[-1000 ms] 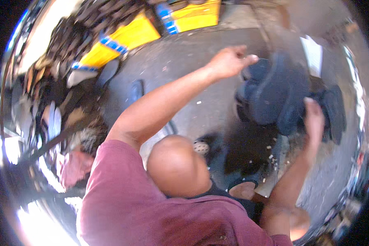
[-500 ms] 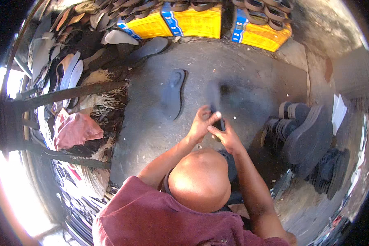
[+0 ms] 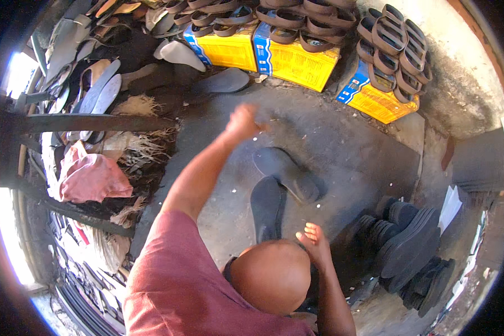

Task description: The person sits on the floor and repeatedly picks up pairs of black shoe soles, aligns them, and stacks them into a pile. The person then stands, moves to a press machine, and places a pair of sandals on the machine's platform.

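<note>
Two dark shoe soles lie on the grey work surface in front of me. The farther sole point(image 3: 283, 168) slants down to the right, and its lower part meets the top of the nearer sole point(image 3: 267, 204). My left hand point(image 3: 245, 121) is stretched out beyond them, toward the yellow boxes. Motion smears its fingers, so whether it holds anything cannot be made out. Close to my body, my right hand point(image 3: 316, 243) hovers to the right of the nearer sole, fingers loosely bent and apart, with nothing visible in it.
Brown sandal straps point(image 3: 285, 22) sit on yellow-and-blue boxes point(image 3: 297, 64) at the back. Stacked black soles point(image 3: 406, 241) stand at right. A grey sole point(image 3: 224, 81) lies far left, near a pink cloth point(image 3: 92, 176) and a dark wooden bar point(image 3: 101, 122).
My hands, together on a dark object before, have separated; the left has swung far forward. Two soles now lie touching in the middle. The whole view has shifted, showing more of the back.
</note>
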A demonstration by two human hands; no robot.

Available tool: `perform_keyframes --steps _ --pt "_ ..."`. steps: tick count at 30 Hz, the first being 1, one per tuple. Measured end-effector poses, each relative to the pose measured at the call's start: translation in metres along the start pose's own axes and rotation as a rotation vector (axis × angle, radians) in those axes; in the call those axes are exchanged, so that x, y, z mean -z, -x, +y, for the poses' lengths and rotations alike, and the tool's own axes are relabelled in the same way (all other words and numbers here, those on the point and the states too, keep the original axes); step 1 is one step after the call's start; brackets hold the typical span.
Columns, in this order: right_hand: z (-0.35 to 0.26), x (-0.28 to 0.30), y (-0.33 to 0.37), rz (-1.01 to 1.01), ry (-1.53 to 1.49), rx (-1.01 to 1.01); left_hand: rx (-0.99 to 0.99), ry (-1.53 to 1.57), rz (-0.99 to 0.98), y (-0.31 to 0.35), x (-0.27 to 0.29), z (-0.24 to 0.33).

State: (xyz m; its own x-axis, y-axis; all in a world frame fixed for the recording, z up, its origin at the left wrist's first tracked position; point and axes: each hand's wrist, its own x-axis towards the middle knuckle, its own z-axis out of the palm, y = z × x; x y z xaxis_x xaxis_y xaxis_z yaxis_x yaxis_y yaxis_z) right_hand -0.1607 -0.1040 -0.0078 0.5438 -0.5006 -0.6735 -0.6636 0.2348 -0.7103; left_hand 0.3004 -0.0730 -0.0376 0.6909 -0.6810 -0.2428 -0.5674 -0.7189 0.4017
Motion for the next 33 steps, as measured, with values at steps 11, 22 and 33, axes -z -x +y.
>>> perform_keyframes --steps 11,22,33 --pt "0.036 0.045 0.066 0.036 0.274 -0.193 0.359 -0.458 0.048 -0.113 0.063 -0.146" --pt "-0.118 -0.021 -0.05 0.513 0.547 0.804 -0.401 -0.412 0.151 0.091 -0.002 -0.011" --pt "-0.112 -0.039 -0.076 -0.143 0.053 0.461 0.372 0.896 0.127 0.267 -0.051 0.08"
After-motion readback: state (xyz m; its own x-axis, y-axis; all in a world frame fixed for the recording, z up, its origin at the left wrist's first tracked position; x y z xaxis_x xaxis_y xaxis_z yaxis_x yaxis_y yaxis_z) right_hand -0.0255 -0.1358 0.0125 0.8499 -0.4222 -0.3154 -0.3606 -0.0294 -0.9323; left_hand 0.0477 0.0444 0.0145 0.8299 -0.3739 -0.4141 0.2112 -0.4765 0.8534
